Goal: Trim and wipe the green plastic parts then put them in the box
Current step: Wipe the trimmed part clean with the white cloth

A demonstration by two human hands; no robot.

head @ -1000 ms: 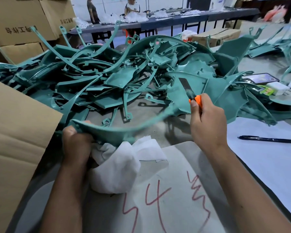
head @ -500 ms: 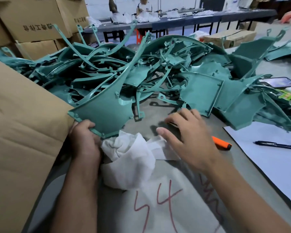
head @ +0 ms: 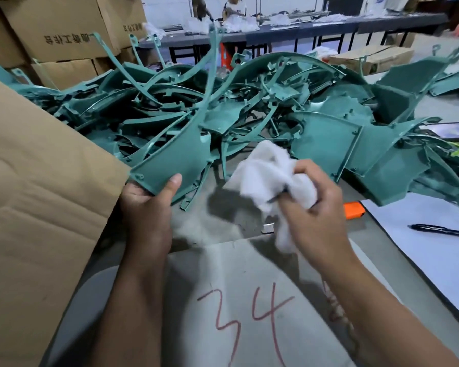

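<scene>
My left hand [head: 149,207] grips the near corner of a green plastic part [head: 178,157], a curved panel with a long thin arm rising up and away over the pile. My right hand [head: 316,207] holds a bunched white cloth [head: 268,170] lifted off the table, just right of the part and apart from it. The orange-handled knife [head: 354,210] lies on the table behind my right hand. A large heap of green plastic parts [head: 316,120] covers the table beyond. The cardboard box flap [head: 43,197] stands at the left, touching the held part's corner.
White paper [head: 435,250] with a black pen [head: 443,230] lies at the right. A phone [head: 448,129] sits among the parts at far right. Stacked cartons [head: 59,30] stand at the back left. A grey sheet with red numerals [head: 249,313] lies in front of me.
My right hand laid the knife on the table, reached for the cloth and lifted it. My left hand turned the green part so its flat face points toward me.
</scene>
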